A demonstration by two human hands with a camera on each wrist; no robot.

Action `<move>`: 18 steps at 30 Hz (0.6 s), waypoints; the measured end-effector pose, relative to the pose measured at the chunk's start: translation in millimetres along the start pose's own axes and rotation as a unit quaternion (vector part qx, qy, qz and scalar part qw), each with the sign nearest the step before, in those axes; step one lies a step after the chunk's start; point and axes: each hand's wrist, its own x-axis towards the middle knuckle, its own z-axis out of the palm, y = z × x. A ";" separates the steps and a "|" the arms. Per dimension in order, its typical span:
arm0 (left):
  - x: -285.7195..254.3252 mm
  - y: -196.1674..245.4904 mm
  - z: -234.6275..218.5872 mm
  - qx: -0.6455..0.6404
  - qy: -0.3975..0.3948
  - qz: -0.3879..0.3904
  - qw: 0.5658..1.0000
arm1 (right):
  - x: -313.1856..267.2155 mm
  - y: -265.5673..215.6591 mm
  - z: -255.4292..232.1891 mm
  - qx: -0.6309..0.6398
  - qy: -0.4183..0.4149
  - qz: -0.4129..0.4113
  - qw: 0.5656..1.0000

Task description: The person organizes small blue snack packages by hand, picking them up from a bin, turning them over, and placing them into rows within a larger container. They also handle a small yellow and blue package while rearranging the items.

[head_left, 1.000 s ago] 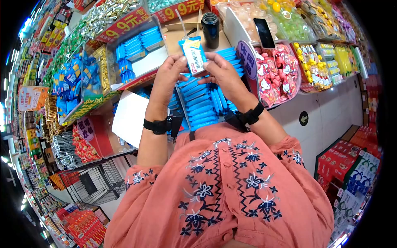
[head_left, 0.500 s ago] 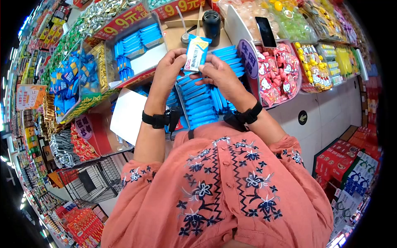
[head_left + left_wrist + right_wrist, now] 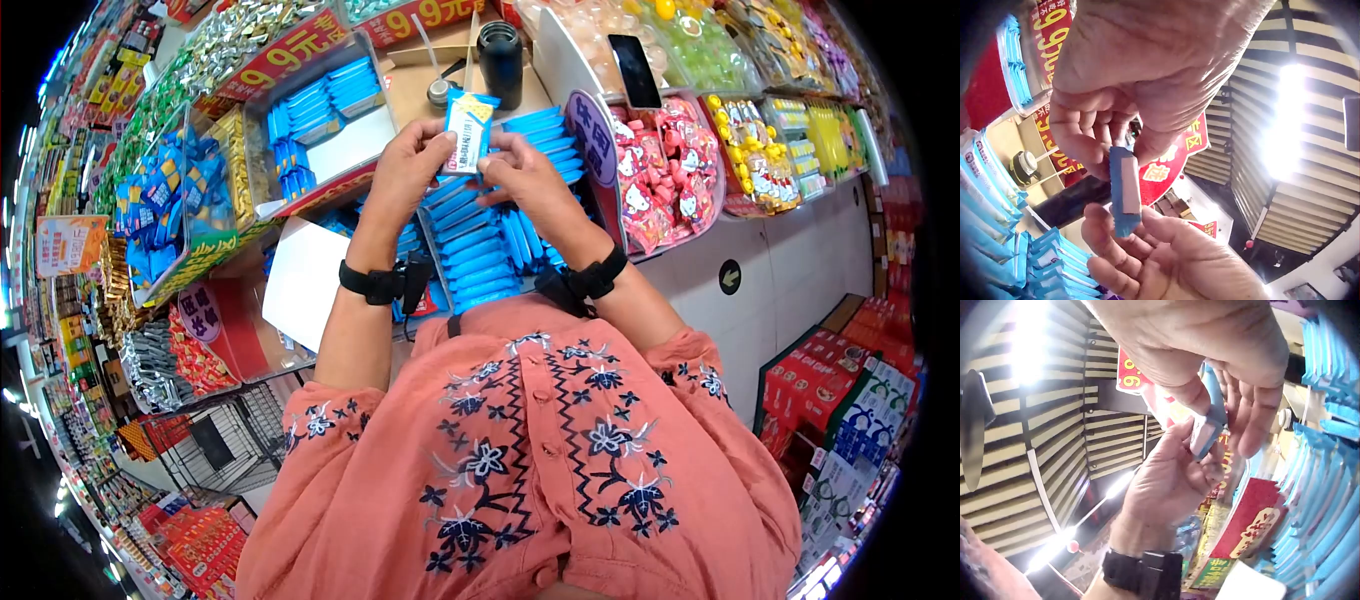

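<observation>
Both hands hold one small blue-and-white biscuit packet (image 3: 466, 130) above the display, its printed face turned up toward the head camera. My left hand (image 3: 405, 170) pinches its left edge between thumb and fingers. On the opposite side, the thumb and fingers of my right hand (image 3: 530, 185) grip the lower right edge. From the left wrist, the packet (image 3: 1125, 190) appears edge-on, with a pale panel on its narrow side. Rows of similar blue packets (image 3: 480, 255) lie in the bin right below the hands.
Behind the packet stand a black bottle (image 3: 500, 65) and a cardboard tray (image 3: 410, 88). A phone (image 3: 635, 70) lies on the candy bins at right, above pink candy bags (image 3: 665, 170). A white sheet (image 3: 305, 285) leans at left, and a shopping cart (image 3: 225, 440) stands below it.
The packet has turned from leaning left to leaning slightly right, its printed face swinging round. Both hands still hold it, with the right fingers now lower on its edge.
</observation>
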 end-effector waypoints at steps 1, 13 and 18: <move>1.8 -0.5 2.4 0.022 0.013 0.002 1.000 | 4.7 6.9 -4.0 -0.047 0.020 -0.034 0.998; 43.9 -31.2 19.4 0.176 -0.024 0.100 0.979 | 19.0 23.4 -35.4 -0.057 0.037 -0.019 0.998; 57.5 -50.0 16.1 0.502 -0.085 0.333 0.794 | 12.2 48.0 -46.7 -0.167 0.144 -0.086 0.972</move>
